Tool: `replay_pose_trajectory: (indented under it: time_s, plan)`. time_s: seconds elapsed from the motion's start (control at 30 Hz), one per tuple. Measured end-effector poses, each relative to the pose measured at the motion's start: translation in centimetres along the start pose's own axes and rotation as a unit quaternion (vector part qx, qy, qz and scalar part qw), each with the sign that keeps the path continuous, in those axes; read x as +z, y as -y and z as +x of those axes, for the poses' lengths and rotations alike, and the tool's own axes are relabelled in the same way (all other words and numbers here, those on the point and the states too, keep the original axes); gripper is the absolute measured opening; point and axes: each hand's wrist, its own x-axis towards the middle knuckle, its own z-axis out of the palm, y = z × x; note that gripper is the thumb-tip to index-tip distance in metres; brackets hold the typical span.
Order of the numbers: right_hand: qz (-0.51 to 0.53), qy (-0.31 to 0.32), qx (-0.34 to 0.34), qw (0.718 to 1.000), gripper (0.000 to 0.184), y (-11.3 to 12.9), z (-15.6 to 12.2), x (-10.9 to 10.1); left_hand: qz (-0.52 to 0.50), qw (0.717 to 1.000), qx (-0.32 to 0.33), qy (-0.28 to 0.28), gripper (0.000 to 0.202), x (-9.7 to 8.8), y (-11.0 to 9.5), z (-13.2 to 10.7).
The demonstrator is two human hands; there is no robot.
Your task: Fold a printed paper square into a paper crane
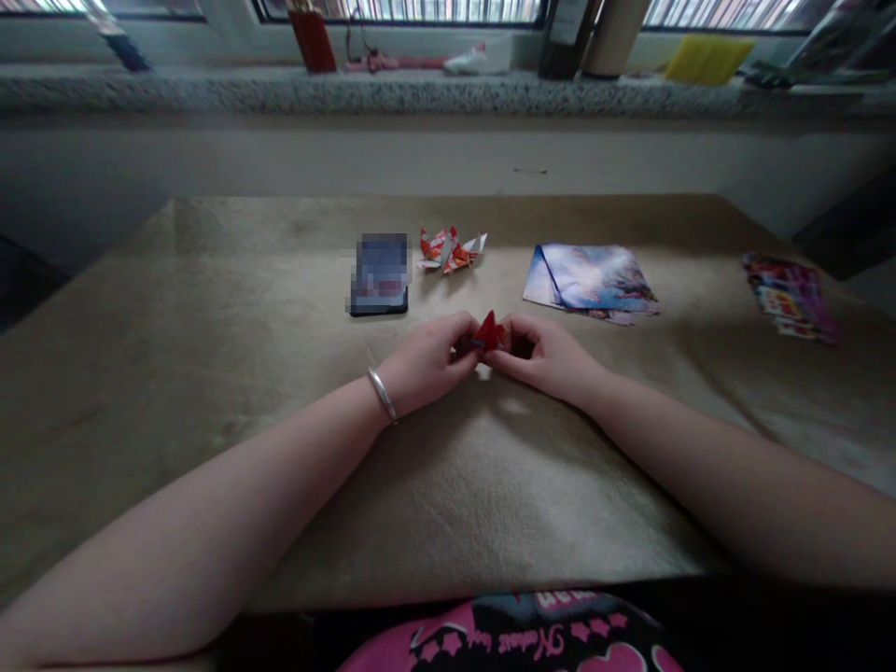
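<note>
A small folded piece of red paper [491, 332] is pinched between both hands above the middle of the table. My left hand [438, 359], with a silver bangle at the wrist, grips its left side, thumb and fingers together. From the right, my right hand [550, 355] holds the other side the same way. Part of the paper is hidden by the fingertips. Just beyond the hands lie folded red-and-white paper pieces [452, 252], pointed like origami birds.
A dark phone-like rectangle [380, 275], its face pixelated, lies left of the folded pieces. Bluish printed sheets [595, 278] lie to the right, and a pink-purple printed stack [790, 297] farther right. Behind the table [210, 280] runs a stone windowsill [420, 96] with bottles and a yellow sponge-like block [708, 61].
</note>
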Motion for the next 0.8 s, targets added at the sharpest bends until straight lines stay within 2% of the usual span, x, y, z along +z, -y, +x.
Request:
replay_pose_trajectory:
  time_s: [0.17,0.37,0.5,0.67,0.8]
  plan:
    - [0.017,0.004,-0.004,1.0,0.016,-0.4,0.1,0.0,-0.057,0.998,-0.017,0.016,0.015,-0.1,-0.2,0.0]
    - [0.048,-0.024,0.003,0.999,0.018,-0.7,0.0,-0.1,-0.154,0.988,-0.025,0.007,0.022,-0.2,0.2,0.2]
    - [0.078,-0.021,-0.017,0.997,0.017,-0.6,0.0,0.2,-0.141,0.99,-0.027,-0.004,0.014,-0.2,0.4,0.3]
    - [0.129,-0.025,0.0,0.991,0.02,-0.4,0.0,0.1,-0.089,0.995,-0.018,-0.038,0.015,0.0,0.7,0.3]
    - [0.202,-0.012,0.008,0.979,0.023,-0.3,0.0,-0.3,-0.124,0.991,-0.019,-0.049,0.016,0.2,0.9,0.4]
